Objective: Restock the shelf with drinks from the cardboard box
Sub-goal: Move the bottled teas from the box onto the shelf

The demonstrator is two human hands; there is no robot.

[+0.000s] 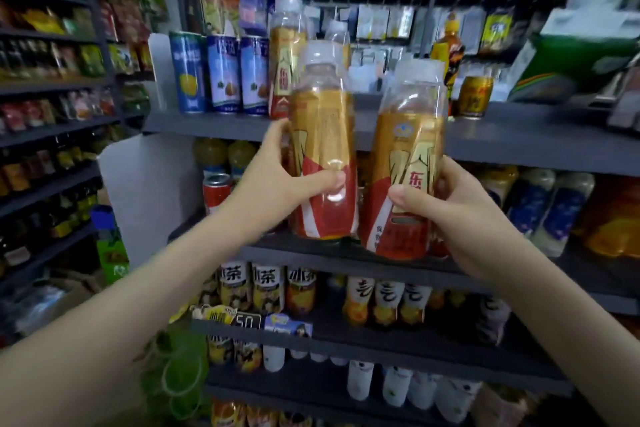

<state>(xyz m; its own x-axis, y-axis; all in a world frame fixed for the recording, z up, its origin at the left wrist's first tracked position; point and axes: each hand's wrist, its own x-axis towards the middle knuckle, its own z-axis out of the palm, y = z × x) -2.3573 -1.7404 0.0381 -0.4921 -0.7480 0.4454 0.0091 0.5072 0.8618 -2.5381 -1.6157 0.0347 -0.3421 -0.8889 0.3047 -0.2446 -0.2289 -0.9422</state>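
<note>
Before the shelf [502, 144], two hands each gripped one bottle: left hand [277, 180] clamped on left bottle [322, 142], right hand [450, 198] on right bottle [408, 163], both upright, held off the boards. Two matching bottles [287, 55] stood behind, one mostly hidden. Three blue cans [223, 74] beside them. Labels blurred.

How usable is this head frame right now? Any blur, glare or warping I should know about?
Head view: left hand and right hand with their two gold bottles are fairly sharp; the frame edges smear with blur, worst at top right; the shelf board bows from wide-angle distortion; slight glare on the plastic.
</note>
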